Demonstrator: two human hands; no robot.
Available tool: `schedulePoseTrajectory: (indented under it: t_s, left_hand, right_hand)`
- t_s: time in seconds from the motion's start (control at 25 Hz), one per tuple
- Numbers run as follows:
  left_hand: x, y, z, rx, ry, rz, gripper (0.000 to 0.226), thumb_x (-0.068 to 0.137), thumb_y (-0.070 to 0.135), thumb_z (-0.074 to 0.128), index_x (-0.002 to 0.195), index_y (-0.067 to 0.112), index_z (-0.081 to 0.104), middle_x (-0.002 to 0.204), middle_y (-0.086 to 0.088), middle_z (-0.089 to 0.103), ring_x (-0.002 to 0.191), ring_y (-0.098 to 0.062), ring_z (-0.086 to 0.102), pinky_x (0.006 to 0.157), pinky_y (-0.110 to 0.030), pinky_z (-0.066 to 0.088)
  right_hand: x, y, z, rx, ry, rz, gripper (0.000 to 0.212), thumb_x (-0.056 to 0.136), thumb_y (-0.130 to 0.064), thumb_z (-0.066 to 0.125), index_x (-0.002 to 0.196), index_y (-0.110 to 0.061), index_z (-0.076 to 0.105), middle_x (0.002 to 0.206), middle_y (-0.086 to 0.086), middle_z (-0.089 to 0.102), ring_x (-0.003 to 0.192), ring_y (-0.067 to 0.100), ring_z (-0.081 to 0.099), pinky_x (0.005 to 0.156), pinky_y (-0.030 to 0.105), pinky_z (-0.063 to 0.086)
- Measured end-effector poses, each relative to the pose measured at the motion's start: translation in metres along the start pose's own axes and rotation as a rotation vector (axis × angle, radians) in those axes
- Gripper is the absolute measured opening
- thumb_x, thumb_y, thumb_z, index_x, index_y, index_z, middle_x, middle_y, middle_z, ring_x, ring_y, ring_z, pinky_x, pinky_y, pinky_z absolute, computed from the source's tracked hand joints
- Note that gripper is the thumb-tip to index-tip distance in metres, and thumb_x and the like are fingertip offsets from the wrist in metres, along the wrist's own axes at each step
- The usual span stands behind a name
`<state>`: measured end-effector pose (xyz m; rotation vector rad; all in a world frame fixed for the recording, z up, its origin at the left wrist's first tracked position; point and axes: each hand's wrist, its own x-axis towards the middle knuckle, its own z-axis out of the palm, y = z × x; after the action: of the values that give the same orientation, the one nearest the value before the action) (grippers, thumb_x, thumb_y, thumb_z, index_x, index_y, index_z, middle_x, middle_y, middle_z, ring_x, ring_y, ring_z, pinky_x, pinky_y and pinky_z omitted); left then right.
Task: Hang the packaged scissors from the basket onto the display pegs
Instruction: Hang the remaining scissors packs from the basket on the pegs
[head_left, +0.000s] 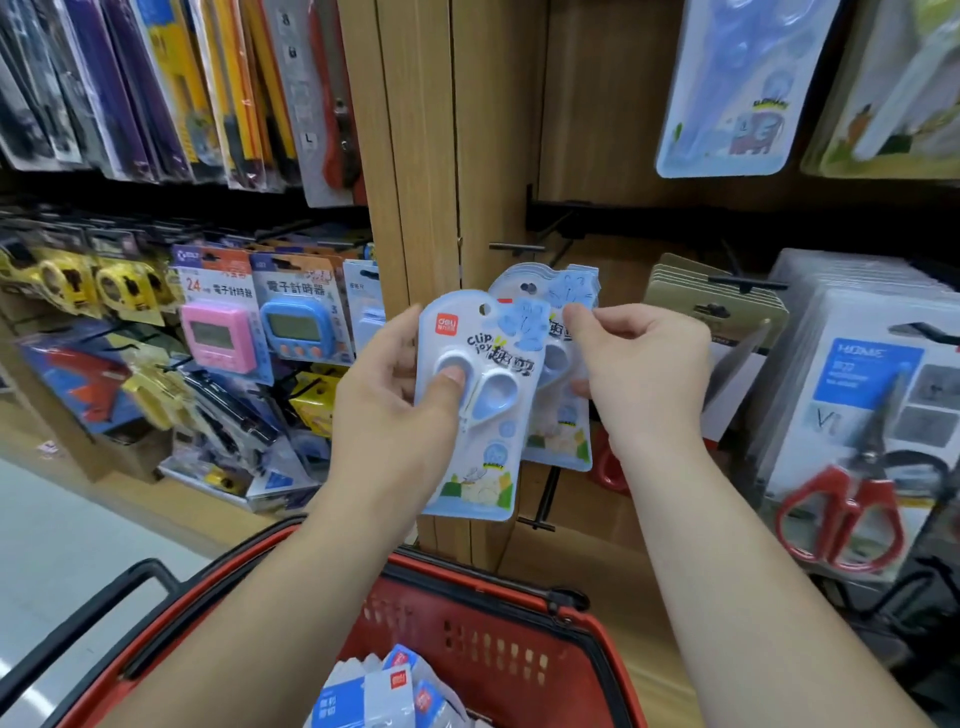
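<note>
Red basket (415, 608) sits lowest and closest, below the foot of the wooden post (415, 182), with more blue-and-white packs (384, 691) waiting inside. In front of the post, a shopworker's left hand (384, 395) grips one pack of packaged scissors (483, 405). The thumb is pressed on the blister and the fingers are behind the card, which stands upright with its hang hole (485, 310) uppermost. Just right of the post, the right hand (639, 374) pinches the top corner of a hung stack (561, 436) of the same packs between thumb and forefinger. The held pack overlaps the stack's left edge.

The step appears to be threading the held pack onto the stack's peg, whose tip seems to show as a dark spot (527, 286) near the stack's top. Doing it well likely means steadying or pressing back the hung packs with the right hand to bare the tip. The hole then has to be lined up squarely and the card slid on level, so it neither snags nor knocks its neighbours off. An empty peg (514, 248) juts out higher up, right of the post. Further right of the post hang red-handled scissors (841, 514), and left of it are timers (218, 332).
</note>
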<state>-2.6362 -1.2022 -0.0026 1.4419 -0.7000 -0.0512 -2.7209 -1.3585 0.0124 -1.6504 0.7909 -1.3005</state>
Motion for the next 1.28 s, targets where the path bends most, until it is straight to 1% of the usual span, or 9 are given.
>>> schedulePoseTrajectory:
  t_s: [0.2,0.36,0.44,0.52,0.64,0.76,1.0,1.12,1.28]
  left_hand:
    - [0.006,0.001,0.02,0.02,0.03,0.063,0.036,0.099,0.02,0.074,0.12,0.045,0.058,0.099,0.008,0.074,0.093,-0.015,0.074,0.08,-0.044,0.064]
    - [0.016,-0.006,0.034,0.105,0.089,0.077,0.037,0.101,0.026,0.071,0.135,0.037,0.063,0.113,0.012,0.075,0.103,-0.009,0.072,0.082,-0.028,0.062]
    - [0.021,-0.012,0.04,0.22,0.104,0.08,0.043,0.1,0.039,0.066,0.143,0.035,0.062,0.123,0.013,0.075,0.109,-0.01,0.072,0.09,-0.038,0.063]
    - [0.023,-0.015,0.045,0.417,0.107,0.113,0.048,0.1,0.045,0.061,0.147,0.034,0.058,0.112,0.01,0.077,0.097,-0.016,0.074,0.084,-0.045,0.062]
    - [0.032,-0.011,0.05,0.73,0.067,0.155,0.049,0.104,0.047,0.053,0.15,0.033,0.052,0.092,0.0,0.074,0.088,-0.029,0.069,0.075,-0.048,0.06]
    - [0.036,0.0,0.055,0.91,-0.002,0.146,0.044,0.106,0.042,0.052,0.149,0.03,0.052,0.094,-0.006,0.073,0.093,-0.036,0.067,0.078,-0.05,0.058]
    - [-0.016,-0.018,0.015,0.593,-0.112,0.138,0.032,0.1,0.018,0.067,0.132,0.019,0.07,0.096,0.011,0.071,0.083,-0.003,0.067,0.084,-0.026,0.057]
    - [-0.064,-0.057,-0.033,0.589,-0.196,0.04,0.029,0.096,0.013,0.072,0.125,0.017,0.075,0.091,0.017,0.071,0.076,0.012,0.066,0.078,-0.009,0.052]
    - [-0.12,-0.116,-0.106,0.675,-0.302,-0.261,0.026,0.095,0.011,0.072,0.118,0.025,0.074,0.092,0.013,0.076,0.069,0.004,0.07,0.074,-0.028,0.058]
  right_hand:
    - [0.001,-0.001,-0.01,-0.166,-0.011,-0.095,0.029,0.098,-0.034,0.072,0.072,-0.023,0.075,0.065,-0.01,0.069,0.063,0.01,0.067,0.055,0.025,0.051]
    - [0.002,-0.012,-0.017,-0.151,0.051,-0.122,0.031,0.104,-0.03,0.059,0.078,-0.022,0.073,0.069,-0.011,0.068,0.069,0.007,0.064,0.053,0.01,0.039]
    - [-0.003,-0.016,-0.018,-0.183,0.038,-0.151,0.022,0.103,-0.034,0.057,0.094,-0.026,0.077,0.084,-0.015,0.073,0.086,0.009,0.068,0.068,0.02,0.052]
    - [-0.011,-0.015,-0.02,-0.234,0.023,-0.199,0.022,0.102,-0.037,0.059,0.107,-0.027,0.077,0.095,-0.014,0.074,0.096,0.012,0.068,0.075,0.032,0.057]
    - [-0.015,-0.011,-0.022,-0.265,-0.025,-0.253,0.02,0.099,-0.041,0.063,0.1,-0.028,0.078,0.089,-0.013,0.072,0.089,0.012,0.068,0.072,0.036,0.059]
    - [-0.014,0.003,-0.017,-0.277,-0.2,-0.185,0.023,0.092,-0.049,0.067,0.105,-0.032,0.077,0.085,-0.013,0.072,0.087,0.015,0.069,0.077,0.043,0.061]
    - [-0.029,0.022,-0.021,-0.256,-0.517,-0.052,0.065,0.095,-0.044,0.072,0.154,-0.03,0.05,0.131,-0.005,0.067,0.121,0.011,0.063,0.101,0.032,0.051]
    - [-0.042,0.021,-0.02,-0.326,-0.537,-0.045,0.054,0.095,-0.041,0.073,0.145,-0.025,0.06,0.117,-0.004,0.071,0.109,0.013,0.067,0.099,0.032,0.052]
    - [-0.113,0.036,-0.003,-0.569,-0.902,-0.163,0.024,0.091,-0.042,0.074,0.106,-0.025,0.08,0.091,-0.008,0.075,0.092,0.011,0.07,0.089,0.029,0.055]
